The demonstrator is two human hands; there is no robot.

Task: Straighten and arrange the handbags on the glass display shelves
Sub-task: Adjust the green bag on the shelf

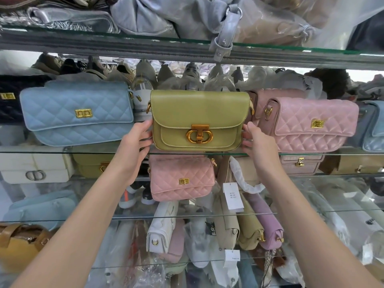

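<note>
Crowded glass shelves [52, 149] fill the shop wall. On the middle one stands the olive handbag [199, 113], upright, front outward. It looks stiff-sided and light, best held by its two ends. The left hand [135, 140] and right hand [257, 142] each grip an end, fingers curled round it. A blue quilted bag [76, 109] and a pink quilted bag [311, 125] flank it.

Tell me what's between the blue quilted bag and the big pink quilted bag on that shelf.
The olive green bag, held at its sides by the left hand and right hand, in the head view.
</note>
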